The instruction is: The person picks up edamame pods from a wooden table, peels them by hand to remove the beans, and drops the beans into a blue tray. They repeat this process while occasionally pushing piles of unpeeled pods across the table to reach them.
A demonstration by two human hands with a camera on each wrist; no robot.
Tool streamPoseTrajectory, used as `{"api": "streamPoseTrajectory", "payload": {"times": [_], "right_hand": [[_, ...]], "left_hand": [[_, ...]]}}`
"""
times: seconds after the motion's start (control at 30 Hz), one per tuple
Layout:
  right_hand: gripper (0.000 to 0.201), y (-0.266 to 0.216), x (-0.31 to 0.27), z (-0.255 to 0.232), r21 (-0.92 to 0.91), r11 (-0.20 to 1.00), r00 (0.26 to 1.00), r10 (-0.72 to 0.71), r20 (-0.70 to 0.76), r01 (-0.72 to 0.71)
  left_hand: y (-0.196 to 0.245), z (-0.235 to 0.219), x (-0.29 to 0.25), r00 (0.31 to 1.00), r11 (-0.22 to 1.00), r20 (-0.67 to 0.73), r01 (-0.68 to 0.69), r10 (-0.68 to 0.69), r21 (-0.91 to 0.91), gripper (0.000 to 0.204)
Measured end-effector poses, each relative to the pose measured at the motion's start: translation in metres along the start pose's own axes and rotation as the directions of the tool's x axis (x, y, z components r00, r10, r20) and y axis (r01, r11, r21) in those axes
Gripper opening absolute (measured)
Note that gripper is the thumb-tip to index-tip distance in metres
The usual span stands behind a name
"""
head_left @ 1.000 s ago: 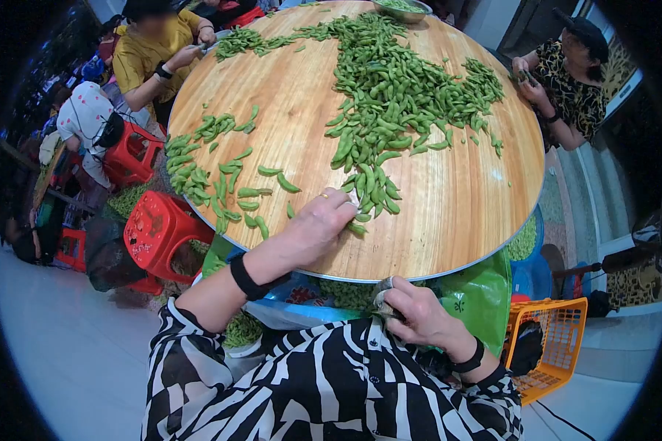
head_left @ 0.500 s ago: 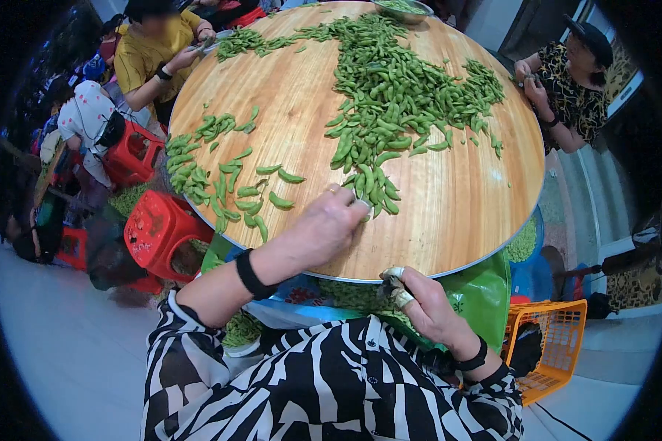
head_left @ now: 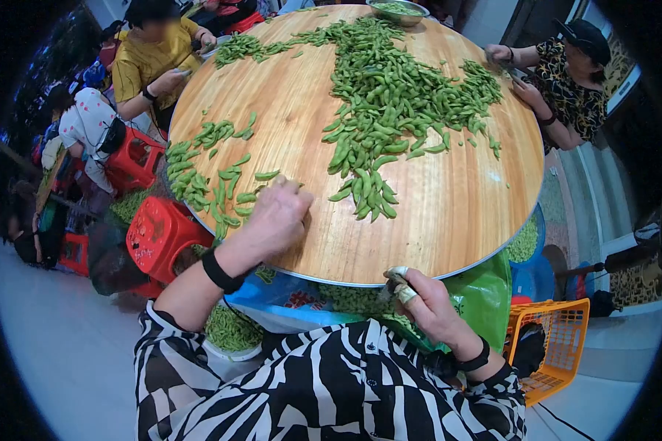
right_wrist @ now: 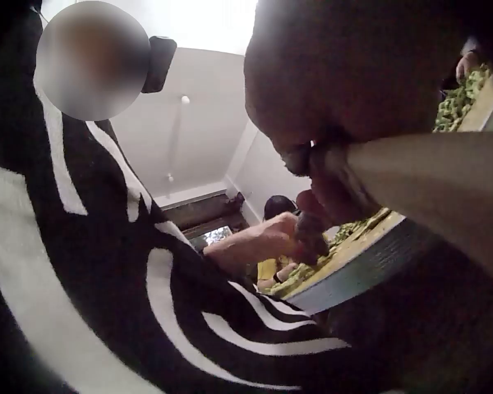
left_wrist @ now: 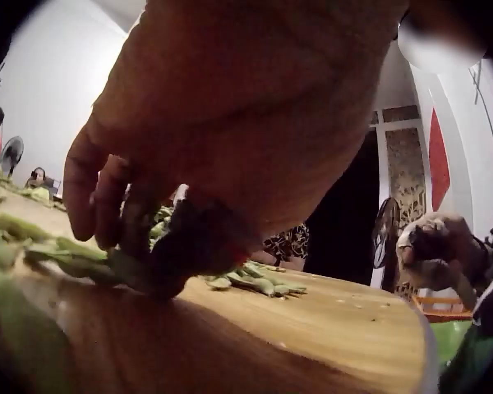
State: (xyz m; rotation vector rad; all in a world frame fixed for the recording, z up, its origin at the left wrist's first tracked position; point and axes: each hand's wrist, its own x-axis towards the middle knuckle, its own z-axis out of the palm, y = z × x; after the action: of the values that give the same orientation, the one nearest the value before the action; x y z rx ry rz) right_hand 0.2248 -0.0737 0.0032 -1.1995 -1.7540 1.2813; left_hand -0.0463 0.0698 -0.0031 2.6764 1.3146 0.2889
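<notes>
Left hand (head_left: 276,213) lies palm-down on the round wooden tabletop (head_left: 449,198), fingers curled over a few green soybean pods (left_wrist: 82,258) at the near-left edge, just beside the loose scatter of pods (head_left: 206,176). Right hand (head_left: 423,301) sits below the table rim, well apart, taped fingers (head_left: 404,292) pinching a small tool, too hidden to identify. Large dense pile of smooth pods (head_left: 390,88) runs up the table centre. Metal bowl (head_left: 399,9) at far edge. Red plastic stool (head_left: 158,231) left, orange plastic basket (head_left: 555,345) right, pale floor.
</notes>
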Motion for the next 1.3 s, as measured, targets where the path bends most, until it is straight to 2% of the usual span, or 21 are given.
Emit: {"api": "streamPoseTrajectory", "payload": {"times": [0.03,0.07,0.1,0.17,0.23,0.3,0.33,0.4,0.53,0.63,0.7,0.83,0.87,0.9,0.93,1.0,1.03,1.1,1.13,1.3], "right_hand": [[0.029,-0.002,0.001,0.000,0.078,0.995,0.998,0.060,0.006,-0.060],[0.029,-0.003,0.002,0.000,0.153,0.981,0.993,0.118,0.016,-0.119],[0.029,-0.003,0.004,0.001,0.150,0.982,0.993,0.117,0.019,-0.118],[0.029,-0.001,0.007,0.004,0.193,0.976,0.995,0.102,0.012,-0.102],[0.029,-0.004,0.008,0.006,0.174,0.979,0.995,0.102,0.011,-0.103],[0.029,-0.005,0.008,0.004,0.159,0.982,0.995,0.101,0.014,-0.102],[0.029,-0.006,0.007,0.004,0.190,0.973,0.992,0.127,0.016,-0.128],[0.029,-0.007,0.007,0.003,0.225,0.962,0.988,0.156,0.015,-0.155],[0.029,-0.008,0.012,0.004,0.319,0.925,0.977,0.210,0.020,-0.206],[0.030,-0.008,0.020,0.004,0.375,0.904,0.976,0.219,0.006,-0.205],[0.030,-0.007,0.022,0.007,0.401,0.892,0.974,0.229,0.003,-0.211],[0.030,-0.010,0.030,0.009,0.416,0.874,0.964,0.264,0.024,-0.249],[0.030,-0.011,0.030,0.010,0.420,0.871,0.963,0.270,0.022,-0.254],[0.030,-0.011,0.031,0.011,0.422,0.870,0.962,0.273,0.019,-0.255],[0.030,-0.009,0.032,0.011,0.461,0.856,0.967,0.252,0.022,-0.234],[0.031,-0.007,0.034,0.014,0.501,0.839,0.972,0.233,0.024,-0.213],[0.032,-0.005,0.034,0.017,0.538,0.822,0.975,0.222,0.001,-0.188],[0.033,-0.003,0.035,0.020,0.572,0.804,0.977,0.212,-0.022,-0.162],[0.035,-0.002,0.035,0.021,0.591,0.790,0.978,0.208,-0.005,-0.165],[0.039,-0.005,0.035,0.026,0.612,0.779,0.981,0.193,-0.027,-0.137]], "left_hand": [[-0.005,-0.006,0.002,0.998,0.988,-0.062,0.015,-0.005,0.151,0.023],[-0.007,-0.010,0.006,0.996,0.991,-0.083,-0.029,0.040,0.130,0.021],[-0.005,-0.009,0.014,0.996,0.991,-0.087,-0.024,0.036,0.129,0.021],[0.005,-0.001,0.031,0.973,0.977,-0.148,-0.190,0.175,-0.097,0.018],[0.014,0.015,0.041,0.975,0.982,-0.169,-0.164,0.147,-0.090,0.018],[0.016,0.028,0.049,0.980,0.995,-0.197,-0.053,0.035,-0.087,0.019],[0.016,0.030,0.049,0.980,0.995,-0.198,-0.052,0.034,-0.089,0.019],[0.017,0.031,0.049,0.980,0.993,-0.193,-0.072,0.052,-0.097,0.013],[0.018,0.026,0.035,0.966,0.990,-0.229,-0.133,0.119,-0.045,0.016],[0.019,0.020,0.028,0.970,0.984,-0.202,-0.153,0.133,-0.087,0.021],[0.018,0.014,0.025,0.988,0.987,-0.125,-0.106,0.091,-0.124,0.022],[0.021,0.013,0.020,0.970,0.965,-0.190,-0.185,0.150,-0.185,0.019],[0.025,0.010,0.017,0.990,0.915,-0.137,-0.091,0.039,-0.393,0.019],[0.032,0.005,0.015,0.997,0.816,-0.060,0.012,-0.058,-0.578,0.019],[0.039,0.002,0.013,0.997,0.815,-0.058,0.011,-0.055,-0.579,0.019],[0.053,0.000,0.007,0.976,0.413,0.155,0.206,-0.154,-0.887,0.017],[0.058,0.003,0.004,0.976,0.412,0.155,0.206,-0.153,-0.887,0.017],[0.067,0.012,-0.001,0.969,0.108,0.199,0.216,-0.144,-0.970,0.017],[0.071,0.017,-0.003,0.971,0.056,0.179,0.190,-0.157,-0.980,0.019],[0.076,0.021,-0.006,0.967,0.032,0.165,0.174,-0.196,-0.984,0.020]]}}
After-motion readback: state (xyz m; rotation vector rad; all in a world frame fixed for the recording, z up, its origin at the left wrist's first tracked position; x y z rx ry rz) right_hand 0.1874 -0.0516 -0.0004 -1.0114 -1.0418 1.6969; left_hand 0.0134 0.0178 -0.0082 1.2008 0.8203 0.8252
